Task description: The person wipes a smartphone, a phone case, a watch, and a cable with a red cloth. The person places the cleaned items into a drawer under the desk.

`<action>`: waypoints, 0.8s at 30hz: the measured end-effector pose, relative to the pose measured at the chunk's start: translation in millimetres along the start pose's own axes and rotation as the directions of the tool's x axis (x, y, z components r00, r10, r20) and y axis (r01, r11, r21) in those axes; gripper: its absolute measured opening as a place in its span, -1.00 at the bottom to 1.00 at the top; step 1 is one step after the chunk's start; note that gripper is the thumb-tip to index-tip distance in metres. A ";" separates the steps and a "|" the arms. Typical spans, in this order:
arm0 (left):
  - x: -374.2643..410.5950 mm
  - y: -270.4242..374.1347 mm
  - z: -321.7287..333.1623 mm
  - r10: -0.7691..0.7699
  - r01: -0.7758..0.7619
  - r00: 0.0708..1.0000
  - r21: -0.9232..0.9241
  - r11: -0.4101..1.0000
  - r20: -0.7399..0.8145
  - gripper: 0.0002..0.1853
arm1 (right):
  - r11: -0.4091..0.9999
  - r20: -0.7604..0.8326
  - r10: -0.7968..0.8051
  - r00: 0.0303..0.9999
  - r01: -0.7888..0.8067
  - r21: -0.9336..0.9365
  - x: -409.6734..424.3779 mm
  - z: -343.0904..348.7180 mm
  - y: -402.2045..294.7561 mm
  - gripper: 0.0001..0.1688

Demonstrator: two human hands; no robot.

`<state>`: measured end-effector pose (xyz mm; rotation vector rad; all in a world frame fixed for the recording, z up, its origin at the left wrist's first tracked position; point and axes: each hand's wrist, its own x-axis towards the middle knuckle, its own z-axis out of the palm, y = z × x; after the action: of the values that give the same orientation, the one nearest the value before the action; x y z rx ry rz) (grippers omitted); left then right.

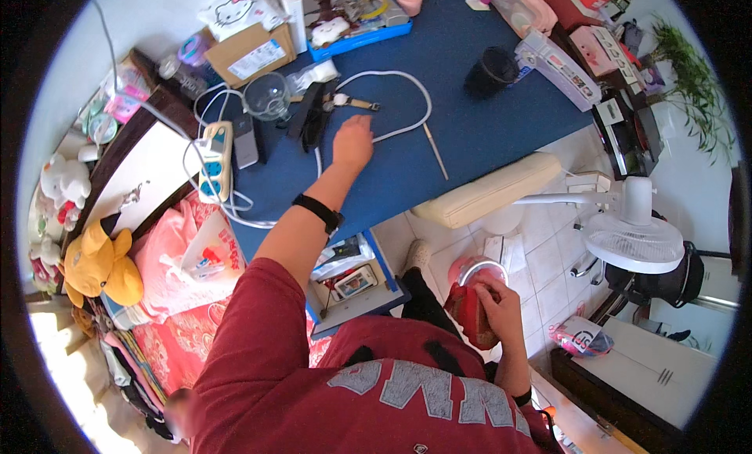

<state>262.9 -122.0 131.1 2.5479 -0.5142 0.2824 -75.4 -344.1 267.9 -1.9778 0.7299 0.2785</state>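
Observation:
My left hand (353, 141) reaches palm down over the blue tabletop (388, 178), beside a white cable (427, 95) and just below a wristwatch (352, 101). Its fingertips are hidden, so a hold cannot be told. A black strap-like item (310, 116) lies left of the watch. In my right hand (496, 304) is a crumpled red pouch or wrapper (473, 325), held beside my lap, in front of a round pink container with a clear rim (483, 266). A thin pale stick (436, 151) rests on the table to the right of the cable loop.
An open drawer (346, 307) with a phone (355, 282) juts out below the table. At left are a power strip (215, 163), a power bank (245, 141) and a glass mug (267, 97). A black cup (490, 72) stands far right; a white fan (634, 236) and padded cream bench (490, 189) lie beyond.

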 end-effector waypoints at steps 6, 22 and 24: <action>51.9 -54.2 36.4 0.155 -0.143 0.988 0.333 0.932 -0.009 -0.81 | 0.998 -0.013 -0.063 0.998 0.063 -0.029 13.8 -10.0 39.7 -0.71; 88.1 78.8 -88.0 -0.212 0.245 0.967 -0.756 0.607 0.143 -0.86 | 0.980 0.076 -0.157 0.985 0.165 -0.112 28.5 -20.2 29.2 -0.60; 56.8 121.6 -117.0 -0.140 0.362 0.932 -0.841 0.402 0.334 -0.79 | 0.977 0.172 -0.090 0.981 0.120 -0.175 29.8 -23.1 1.5 -0.59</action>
<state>253.0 -173.6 301.2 1.5209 -0.2176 -0.3373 -55.1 -375.7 264.1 -2.1319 0.5069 0.4531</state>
